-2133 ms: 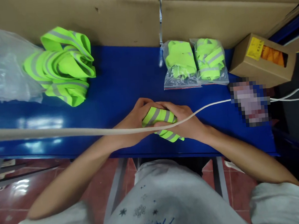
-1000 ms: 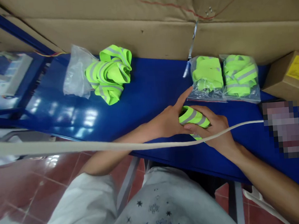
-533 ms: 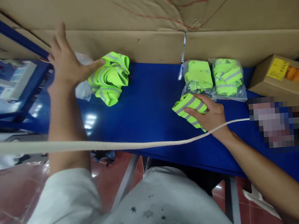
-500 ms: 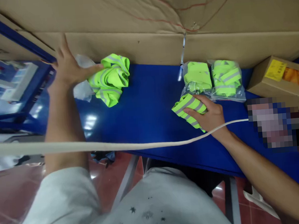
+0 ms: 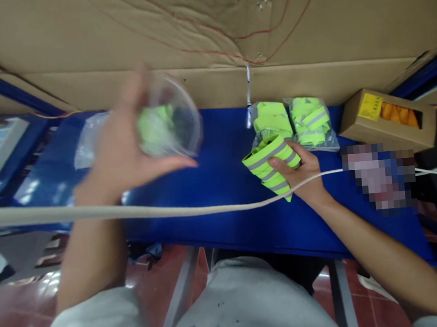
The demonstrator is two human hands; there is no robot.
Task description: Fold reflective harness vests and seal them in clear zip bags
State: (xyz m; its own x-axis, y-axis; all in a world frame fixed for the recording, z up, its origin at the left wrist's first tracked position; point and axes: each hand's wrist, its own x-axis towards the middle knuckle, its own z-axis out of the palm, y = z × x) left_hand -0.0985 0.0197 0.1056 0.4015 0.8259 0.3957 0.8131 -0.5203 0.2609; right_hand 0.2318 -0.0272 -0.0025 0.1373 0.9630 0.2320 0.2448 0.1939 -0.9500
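My left hand [image 5: 120, 141], smeared by motion, is raised over the left part of the table with a clear plastic bag [image 5: 188, 115] in its grip. Behind and through the bag shows part of a loose pile of yellow-green reflective straps [image 5: 157, 128]. My right hand [image 5: 304, 169] is closed round a folded bundle of reflective straps [image 5: 273, 161], yellow-green with grey stripes, thumb on top. Just beyond that bundle lie two packed bags, a left bag of straps [image 5: 273, 119] and a right bag of straps [image 5: 311, 121].
More clear plastic bags [image 5: 88, 143] lie left on the blue table [image 5: 212, 184]. An open cardboard box [image 5: 392, 119] with orange contents stands at the right. A white cable [image 5: 207, 209] crosses the view in front of my arms. Cardboard [image 5: 197, 89] lines the back.
My left hand has moved right and nearer to me, away from the bags at the left, and now carries a clear bag. My right hand keeps its bundle, now tilted slightly more upright.
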